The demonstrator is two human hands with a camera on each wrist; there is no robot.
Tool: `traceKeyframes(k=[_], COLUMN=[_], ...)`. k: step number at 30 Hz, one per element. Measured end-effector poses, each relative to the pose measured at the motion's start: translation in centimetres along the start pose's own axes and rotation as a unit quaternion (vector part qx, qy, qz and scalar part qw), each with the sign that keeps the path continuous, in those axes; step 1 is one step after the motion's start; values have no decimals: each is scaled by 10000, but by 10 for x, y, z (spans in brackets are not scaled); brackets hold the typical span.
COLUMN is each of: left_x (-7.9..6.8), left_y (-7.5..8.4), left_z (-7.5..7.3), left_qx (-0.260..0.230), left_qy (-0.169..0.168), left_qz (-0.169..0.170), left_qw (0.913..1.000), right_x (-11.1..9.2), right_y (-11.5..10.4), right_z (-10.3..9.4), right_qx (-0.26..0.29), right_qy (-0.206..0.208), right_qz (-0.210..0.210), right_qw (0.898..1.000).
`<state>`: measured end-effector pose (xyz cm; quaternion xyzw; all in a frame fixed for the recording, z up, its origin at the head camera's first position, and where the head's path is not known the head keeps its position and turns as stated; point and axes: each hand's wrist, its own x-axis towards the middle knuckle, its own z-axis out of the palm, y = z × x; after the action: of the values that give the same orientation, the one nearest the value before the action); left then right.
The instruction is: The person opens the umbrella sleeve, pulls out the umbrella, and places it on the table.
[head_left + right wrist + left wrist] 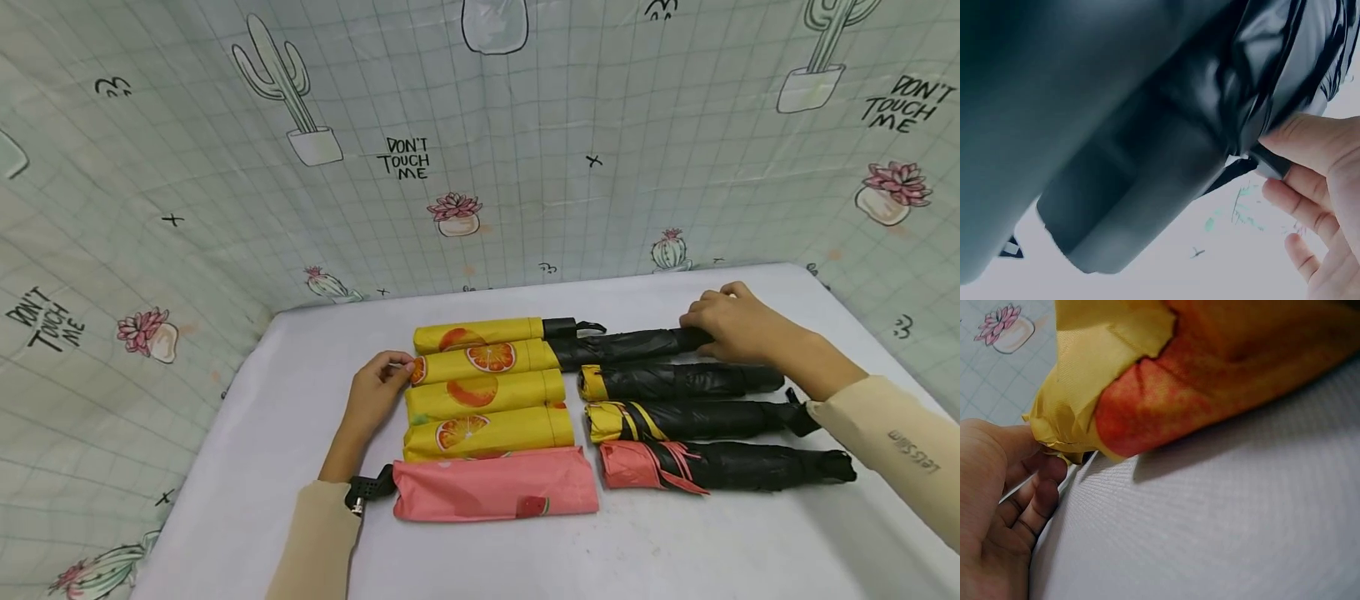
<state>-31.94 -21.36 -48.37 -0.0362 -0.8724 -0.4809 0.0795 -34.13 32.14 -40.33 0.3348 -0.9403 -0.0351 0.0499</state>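
Near the back of the table, a black folded umbrella (622, 346) has one end inside a yellow sleeve (525, 357) printed with orange slices. My left hand (372, 392) pinches the sleeve's left end between thumb and fingers, as the left wrist view shows on the crumpled yellow fabric (1069, 406). At the umbrella's right end, my right hand (738, 321) pinches the black cloth with thumb and forefinger. The right wrist view shows the umbrella's glossy folds (1266, 69) beside its smooth black handle (1141, 194), with the other fingers loosely bent.
Behind lies a sleeved yellow umbrella (495, 331) with a black handle (557, 327). In front are two yellow sleeves (525, 387) and a pink sleeve (487, 487). To their right lie black-yellow umbrellas (682, 381) and a black-pink umbrella (750, 465) on the white table (600, 558).
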Motion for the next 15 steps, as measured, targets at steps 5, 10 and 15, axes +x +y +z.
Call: traceKeyframes(k=[5,10,15], left_x=[1,0,-1], left_y=[3,2,0], left_z=[-3,-3,-3], left_qx=[-22,-101,-129], left_qy=[-50,-119,-117], left_qz=[-7,-22,-14], left_qw=[10000,9999,9998], right_x=[-11,-23,-31], right_y=[11,19,28], right_z=[-2,-1,-2], right_qx=[-166,-170,-128], right_qy=[48,79,-4], right_qz=[136,251,352], right_qw=[9998,9995,9993])
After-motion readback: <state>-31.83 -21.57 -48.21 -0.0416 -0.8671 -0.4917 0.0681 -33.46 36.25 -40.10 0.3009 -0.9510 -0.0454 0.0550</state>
